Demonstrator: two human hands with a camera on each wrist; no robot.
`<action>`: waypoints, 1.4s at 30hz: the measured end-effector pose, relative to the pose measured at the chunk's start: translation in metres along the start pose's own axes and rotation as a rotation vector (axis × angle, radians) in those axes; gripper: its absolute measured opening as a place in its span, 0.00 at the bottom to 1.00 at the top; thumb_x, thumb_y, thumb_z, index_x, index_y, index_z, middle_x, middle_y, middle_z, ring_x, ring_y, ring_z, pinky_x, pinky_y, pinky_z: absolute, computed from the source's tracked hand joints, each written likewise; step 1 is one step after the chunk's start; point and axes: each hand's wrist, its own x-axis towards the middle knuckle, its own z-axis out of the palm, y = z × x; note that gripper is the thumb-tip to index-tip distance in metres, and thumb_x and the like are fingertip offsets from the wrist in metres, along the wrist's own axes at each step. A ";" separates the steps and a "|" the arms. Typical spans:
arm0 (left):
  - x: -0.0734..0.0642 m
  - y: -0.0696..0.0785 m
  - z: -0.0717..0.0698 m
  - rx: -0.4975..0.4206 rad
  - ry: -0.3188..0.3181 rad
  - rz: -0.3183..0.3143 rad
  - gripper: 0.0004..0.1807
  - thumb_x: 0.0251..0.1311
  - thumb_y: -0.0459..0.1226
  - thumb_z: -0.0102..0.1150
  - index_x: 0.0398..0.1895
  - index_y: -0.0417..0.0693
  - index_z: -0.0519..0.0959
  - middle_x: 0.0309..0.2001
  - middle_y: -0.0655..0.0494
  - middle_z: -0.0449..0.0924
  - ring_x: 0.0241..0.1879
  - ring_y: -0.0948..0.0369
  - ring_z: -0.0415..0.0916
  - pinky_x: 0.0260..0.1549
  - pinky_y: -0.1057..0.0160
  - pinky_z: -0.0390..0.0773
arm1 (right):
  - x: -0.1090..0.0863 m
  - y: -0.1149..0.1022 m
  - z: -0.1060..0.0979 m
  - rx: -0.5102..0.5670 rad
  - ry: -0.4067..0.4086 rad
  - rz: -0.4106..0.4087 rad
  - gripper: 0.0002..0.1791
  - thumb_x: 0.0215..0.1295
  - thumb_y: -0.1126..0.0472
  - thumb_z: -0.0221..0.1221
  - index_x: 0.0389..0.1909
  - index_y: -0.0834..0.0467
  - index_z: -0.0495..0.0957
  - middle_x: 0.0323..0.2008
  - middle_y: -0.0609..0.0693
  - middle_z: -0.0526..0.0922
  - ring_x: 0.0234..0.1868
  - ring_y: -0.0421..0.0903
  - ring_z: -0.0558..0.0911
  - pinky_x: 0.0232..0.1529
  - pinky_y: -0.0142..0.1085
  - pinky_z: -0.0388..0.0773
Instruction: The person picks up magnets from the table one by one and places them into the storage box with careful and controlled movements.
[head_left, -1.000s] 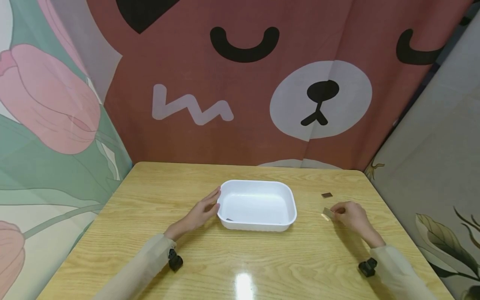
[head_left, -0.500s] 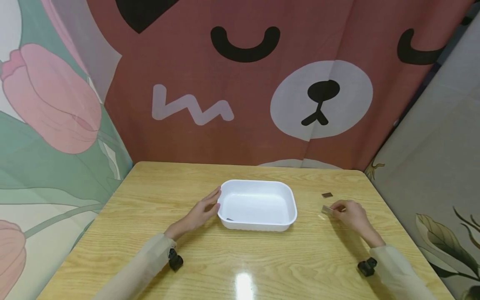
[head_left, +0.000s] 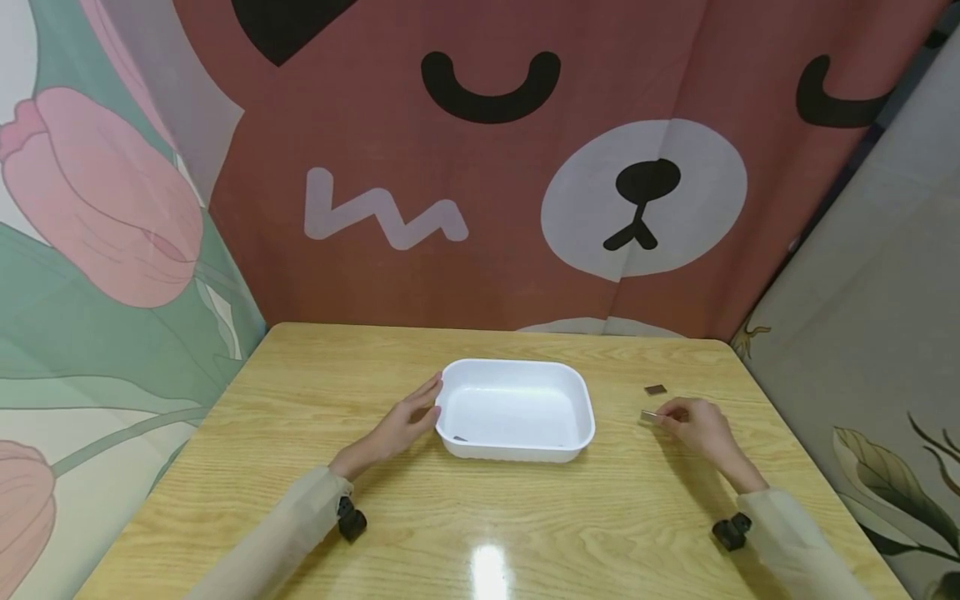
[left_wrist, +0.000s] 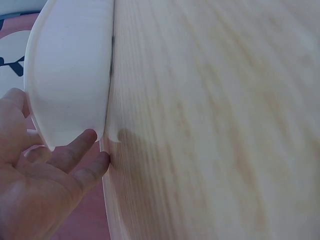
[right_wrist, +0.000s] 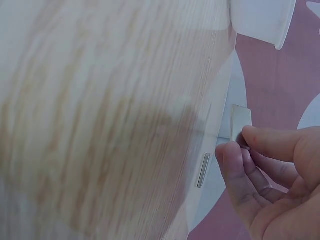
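Note:
A white rectangular plastic tray (head_left: 513,454) stands in the middle of the table. At its left end, my left hand (head_left: 401,425) touches the outer wall with extended fingers, seen close up along the wall in the left wrist view. To the right of the tray, my right hand (head_left: 699,429) pinches a small flat silver metal rectangle (right_wrist: 241,119) between thumb and fingertips, its free end pointing toward the tray. Another small flat rectangle (head_left: 656,389), dark from above, lies on the table just beyond that hand. Inside the tray's near left corner shows a small dark piece (head_left: 460,438), mostly hidden by the wall.
The light wood table (head_left: 420,533) meets a hanging brown bear-print cloth (head_left: 375,283) at its back edge. Patterned cloths hang at the left and right sides. Each wrist carries a small black camera.
My right hand has shifted very slightly left, and the metal rectangle in it has risen a little and turned more edge-on. The left hand and the tray stay where they were.

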 end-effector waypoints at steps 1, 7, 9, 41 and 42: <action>0.000 0.001 0.000 -0.001 -0.001 -0.001 0.28 0.74 0.30 0.49 0.73 0.29 0.55 0.77 0.38 0.45 0.75 0.46 0.43 0.69 0.50 0.59 | 0.000 0.000 0.000 0.000 -0.002 0.003 0.05 0.66 0.66 0.63 0.37 0.65 0.83 0.26 0.53 0.84 0.24 0.50 0.80 0.19 0.36 0.73; 0.000 0.002 0.000 0.002 0.003 -0.016 0.28 0.74 0.31 0.49 0.73 0.31 0.56 0.77 0.46 0.45 0.75 0.48 0.44 0.70 0.51 0.56 | 0.000 0.000 0.001 -0.007 0.000 -0.002 0.05 0.67 0.65 0.63 0.37 0.64 0.84 0.26 0.53 0.84 0.27 0.51 0.83 0.21 0.36 0.76; 0.000 0.001 0.000 0.006 0.004 -0.019 0.28 0.74 0.31 0.49 0.73 0.31 0.56 0.77 0.47 0.45 0.75 0.48 0.44 0.70 0.50 0.56 | 0.001 0.000 0.001 -0.011 0.004 -0.007 0.05 0.66 0.65 0.63 0.36 0.64 0.84 0.27 0.52 0.84 0.29 0.51 0.83 0.22 0.36 0.77; -0.005 0.043 -0.008 0.013 -0.037 -0.046 0.29 0.75 0.32 0.48 0.72 0.26 0.54 0.76 0.40 0.44 0.75 0.42 0.42 0.71 0.46 0.52 | 0.005 -0.009 0.005 0.000 -0.015 -0.009 0.06 0.65 0.66 0.64 0.38 0.65 0.84 0.28 0.53 0.85 0.28 0.50 0.84 0.26 0.40 0.78; -0.005 0.044 -0.009 0.017 -0.038 -0.044 0.29 0.75 0.32 0.48 0.72 0.26 0.54 0.76 0.39 0.44 0.74 0.41 0.43 0.71 0.47 0.52 | 0.005 -0.009 0.005 0.001 -0.017 -0.007 0.06 0.66 0.66 0.64 0.38 0.65 0.84 0.28 0.54 0.85 0.28 0.50 0.84 0.26 0.40 0.78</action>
